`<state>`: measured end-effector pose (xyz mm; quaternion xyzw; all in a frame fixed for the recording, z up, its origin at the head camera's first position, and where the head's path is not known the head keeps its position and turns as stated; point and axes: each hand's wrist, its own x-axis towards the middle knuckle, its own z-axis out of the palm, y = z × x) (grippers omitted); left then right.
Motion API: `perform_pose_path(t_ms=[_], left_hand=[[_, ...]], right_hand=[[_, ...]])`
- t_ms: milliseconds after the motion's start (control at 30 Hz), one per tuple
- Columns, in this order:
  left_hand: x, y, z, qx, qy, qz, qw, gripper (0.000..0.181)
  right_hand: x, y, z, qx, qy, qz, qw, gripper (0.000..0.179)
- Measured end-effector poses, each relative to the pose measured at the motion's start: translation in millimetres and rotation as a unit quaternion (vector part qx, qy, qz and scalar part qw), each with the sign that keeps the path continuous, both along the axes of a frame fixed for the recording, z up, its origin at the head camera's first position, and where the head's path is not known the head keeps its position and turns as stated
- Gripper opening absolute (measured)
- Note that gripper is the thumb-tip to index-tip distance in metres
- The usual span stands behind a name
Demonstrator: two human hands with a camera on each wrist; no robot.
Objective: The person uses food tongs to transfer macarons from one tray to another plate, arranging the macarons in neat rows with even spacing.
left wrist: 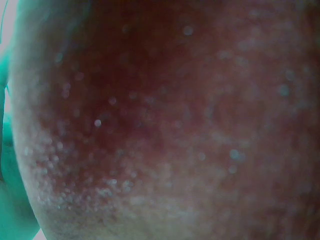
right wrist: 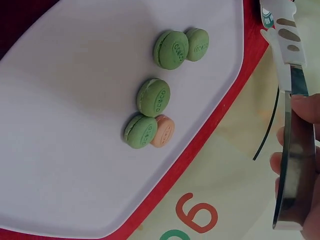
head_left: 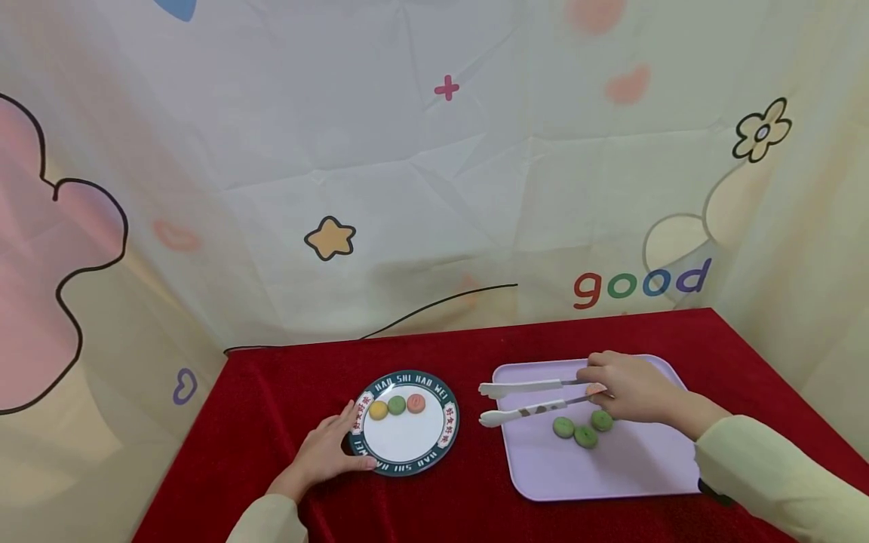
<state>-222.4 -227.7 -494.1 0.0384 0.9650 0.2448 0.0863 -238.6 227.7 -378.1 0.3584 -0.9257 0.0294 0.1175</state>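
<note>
My right hand [head_left: 631, 386] grips a pair of tongs [head_left: 532, 388] with metal handles and white tips, above the lilac tray [head_left: 597, 483]. The tips stand apart, with nothing between them, past the tray's left edge. On the tray lie several green macarons [right wrist: 170, 50] and one orange-pink macaron [right wrist: 163, 131]; my hand partly hides these in the head view. My left hand [head_left: 326, 449] touches the left rim of a round plate [head_left: 400, 469], fingers and thumb spread along it. A yellow macaron [head_left: 378, 409], a green macaron [head_left: 397, 406] and a pink macaron [head_left: 416, 403] sit in a row on that plate.
Red cloth [head_left: 468, 483] covers the table, and a strip of it separates plate from tray. Behind rises a pale curtain [head_left: 434, 249] printed with a star, a flower and "good". The left wrist view is a close blur.
</note>
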Motion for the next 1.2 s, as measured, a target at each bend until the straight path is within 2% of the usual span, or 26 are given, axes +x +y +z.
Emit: perform_pose_path(t_ms=[300, 433, 1200], left_hand=[[0.5, -0.1, -0.8, 0.002, -0.001, -0.001, 1.0000, 0.107], [0.5, -0.5, -1.2, 0.003, 0.002, 0.000, 1.0000, 0.107], [-0.6, 0.3, -1.1, 0.002, 0.004, -0.001, 1.0000, 0.107]], right_hand=[[4.6, 10, -0.1, 0.009, 0.016, -0.006, 0.9998, 0.018], [6.6, 14, 1.6, 0.006, -0.001, -0.014, 0.9999, 0.020], [15.7, 38, 2.8, 0.017, -0.018, -0.038, 0.9990, 0.026]])
